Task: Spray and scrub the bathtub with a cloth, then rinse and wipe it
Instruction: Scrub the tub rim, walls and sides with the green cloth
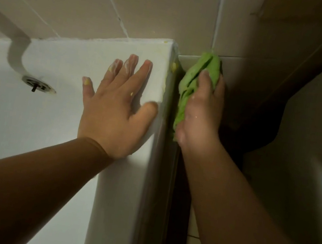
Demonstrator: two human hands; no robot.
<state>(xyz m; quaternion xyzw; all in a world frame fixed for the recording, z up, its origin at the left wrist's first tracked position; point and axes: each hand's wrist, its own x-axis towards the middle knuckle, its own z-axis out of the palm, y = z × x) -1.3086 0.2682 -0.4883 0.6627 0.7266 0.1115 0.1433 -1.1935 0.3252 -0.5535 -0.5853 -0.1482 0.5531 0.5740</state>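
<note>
The left hand (114, 102) lies flat on the white bathtub (50, 125) rim, fingers straight and spread, thumb hooked at the outer edge, holding nothing; yellowish smears and foam sit on its fingertips. Just beside it, across that edge, the right hand (201, 115) grips a bunched green cloth (196, 79) and presses it against the tub's outer side panel, near the corner where the rim meets the tiled wall (111, 4). The cloth's long axis runs along the edge, away from the person, its far end beyond the right fingers. Yellow residue clings to the edge between the two hands, nearer the right, so the scrub stroke likely follows that line. The drain (38, 85) lies well to the left of the left hand
</note>
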